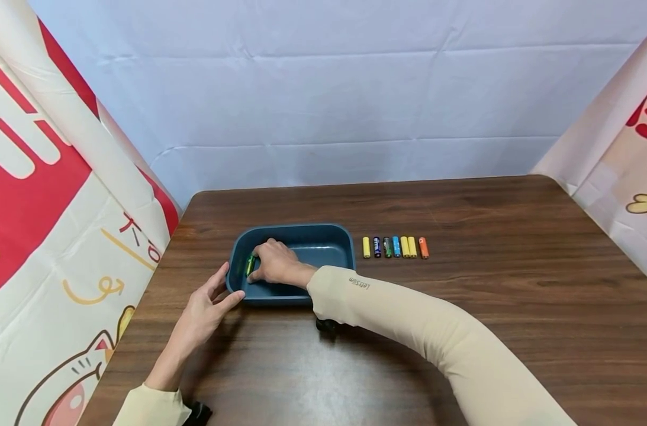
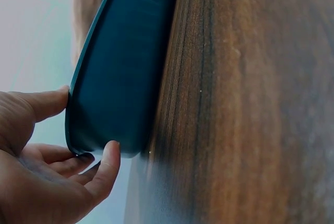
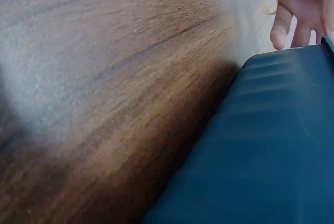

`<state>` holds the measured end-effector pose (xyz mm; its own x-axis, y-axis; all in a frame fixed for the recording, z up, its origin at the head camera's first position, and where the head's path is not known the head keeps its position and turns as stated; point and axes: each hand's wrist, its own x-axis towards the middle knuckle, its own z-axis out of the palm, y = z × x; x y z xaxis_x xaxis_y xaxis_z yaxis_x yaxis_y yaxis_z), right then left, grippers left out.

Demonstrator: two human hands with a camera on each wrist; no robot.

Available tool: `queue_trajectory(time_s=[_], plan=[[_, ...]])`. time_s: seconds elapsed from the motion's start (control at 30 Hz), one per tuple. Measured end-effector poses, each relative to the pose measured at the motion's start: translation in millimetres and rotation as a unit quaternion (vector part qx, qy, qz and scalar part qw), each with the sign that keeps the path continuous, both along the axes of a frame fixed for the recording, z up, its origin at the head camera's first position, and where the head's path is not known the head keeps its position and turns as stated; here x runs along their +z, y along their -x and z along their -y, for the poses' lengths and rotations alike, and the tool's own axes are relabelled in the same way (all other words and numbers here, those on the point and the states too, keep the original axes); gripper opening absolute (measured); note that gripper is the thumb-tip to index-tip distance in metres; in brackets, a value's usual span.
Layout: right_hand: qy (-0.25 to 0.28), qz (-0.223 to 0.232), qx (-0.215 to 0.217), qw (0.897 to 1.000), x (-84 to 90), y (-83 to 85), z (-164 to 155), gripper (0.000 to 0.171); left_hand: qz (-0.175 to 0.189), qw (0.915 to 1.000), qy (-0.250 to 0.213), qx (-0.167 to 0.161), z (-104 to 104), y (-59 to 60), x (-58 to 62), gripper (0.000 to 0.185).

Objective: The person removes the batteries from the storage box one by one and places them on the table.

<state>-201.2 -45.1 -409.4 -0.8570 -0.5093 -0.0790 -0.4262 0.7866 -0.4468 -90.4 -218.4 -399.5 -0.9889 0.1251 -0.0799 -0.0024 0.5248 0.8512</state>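
Head view shows my right hand reaching into the dark blue tray on the tabletop, its fingers curled round a green battery at the tray's left end, low against the inner wall. My left hand rests at the tray's outer left corner, fingers relaxed and spread, thumb and fingertips touching the rim; the left wrist view shows this same open cupping of the corner. The right wrist view gives only the tray's outer wall and tabletop grain, with my left fingertips showing beyond.

As I judge it, the work of moving batteries into the tray is just beginning: only the green one is in there, and whether it lies on the floor yet I cannot tell. Six more batteries stand in a row just right of the tray, untouched: yellow, dark blue, green-black, light blue, yellow, orange.

Writing: my right sleeve carries a small printed word, seemingly "LetsSlim". The battery labels are too small to read.
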Motion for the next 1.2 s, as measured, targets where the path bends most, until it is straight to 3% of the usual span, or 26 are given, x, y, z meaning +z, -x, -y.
queue_trajectory(time_s=[0.47, 1.2], plan=[[-0.025, -0.013, 0.010, 1.000, -3.1, -3.2, 3.4, 0.055, 0.006, 0.9999, -0.010, -0.003, 0.3, -1.3, -1.5, 0.080], [0.070, 0.043, 0.019, 0.996, 10.7, 0.6, -1.3, 0.045, -0.005, 1.0000, -0.007, 0.000, 0.9, -0.8, -1.5, 0.078]])
